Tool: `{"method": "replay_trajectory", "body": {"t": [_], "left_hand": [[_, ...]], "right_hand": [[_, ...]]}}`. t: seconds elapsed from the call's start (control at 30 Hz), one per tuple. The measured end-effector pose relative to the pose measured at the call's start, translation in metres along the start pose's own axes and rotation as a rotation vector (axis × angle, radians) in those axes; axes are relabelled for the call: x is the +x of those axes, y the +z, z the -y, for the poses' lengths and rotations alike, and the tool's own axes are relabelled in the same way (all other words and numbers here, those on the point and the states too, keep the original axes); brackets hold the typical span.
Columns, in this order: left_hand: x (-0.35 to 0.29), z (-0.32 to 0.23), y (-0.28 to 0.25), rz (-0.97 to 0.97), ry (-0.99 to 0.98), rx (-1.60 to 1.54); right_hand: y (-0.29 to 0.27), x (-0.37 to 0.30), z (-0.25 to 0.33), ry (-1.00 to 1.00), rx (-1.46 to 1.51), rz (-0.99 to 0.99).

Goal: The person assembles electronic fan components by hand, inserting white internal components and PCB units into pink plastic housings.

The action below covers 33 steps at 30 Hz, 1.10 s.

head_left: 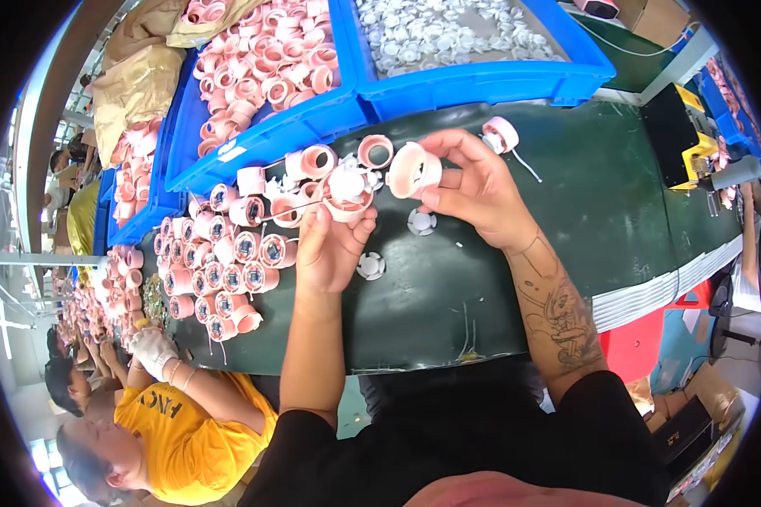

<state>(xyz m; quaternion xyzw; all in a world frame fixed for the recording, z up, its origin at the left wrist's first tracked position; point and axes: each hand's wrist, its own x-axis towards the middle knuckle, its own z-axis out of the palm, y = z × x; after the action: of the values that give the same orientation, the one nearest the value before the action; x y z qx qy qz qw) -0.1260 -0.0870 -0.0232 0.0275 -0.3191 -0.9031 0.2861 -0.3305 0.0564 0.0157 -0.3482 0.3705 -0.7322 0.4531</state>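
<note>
My left hand [334, 253] is closed around a pink plastic housing [347, 211], with a white round part [347, 182] at its top and a thin wire out to the left. I cannot tell whether the white part sits inside the housing. To its right, my right hand [475, 186] pinches a second pink ring-shaped housing [414, 171] between thumb and fingers, its opening tilted toward the left. The two housings are apart. Just beyond my hands stand loose pink rings [375, 152]. White notched discs [370, 265] lie on the dark green table [431, 304] between my forearms.
Many pink housings with circuit boards [247, 246] crowd the table at left. Blue trays of pink rings [271, 127] and white discs [482, 80] line the far side. A pink piece with a white tail [500, 135] lies right. A co-worker in yellow [190, 431] sits at left.
</note>
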Motion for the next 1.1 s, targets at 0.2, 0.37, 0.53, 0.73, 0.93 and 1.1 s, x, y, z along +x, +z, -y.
{"method": "replay_trajectory", "body": {"t": [0.2,0.37,0.53,0.73,0.93,1.1], "left_hand": [[0.001,0.007,0.0,-0.009,-0.032,-0.052],[0.002,0.002,-0.004,-0.016,-0.034,0.022],[0.004,0.001,0.004,-0.027,-0.024,0.016],[0.005,0.001,0.006,-0.052,0.001,0.33],[0.004,0.012,0.017,-0.104,0.022,0.614],[0.004,0.012,0.022,-0.12,-0.034,0.71]], "right_hand": [[0.005,0.0,-0.022,0.02,-0.006,0.014],[0.008,0.001,-0.02,0.048,0.0,0.006],[0.008,-0.001,-0.021,0.038,-0.006,0.005],[0.009,-0.001,-0.021,0.046,-0.065,0.019],[0.006,0.0,-0.03,-0.13,-0.374,0.058],[0.0,-0.001,-0.022,-0.11,-0.662,0.108]]}}
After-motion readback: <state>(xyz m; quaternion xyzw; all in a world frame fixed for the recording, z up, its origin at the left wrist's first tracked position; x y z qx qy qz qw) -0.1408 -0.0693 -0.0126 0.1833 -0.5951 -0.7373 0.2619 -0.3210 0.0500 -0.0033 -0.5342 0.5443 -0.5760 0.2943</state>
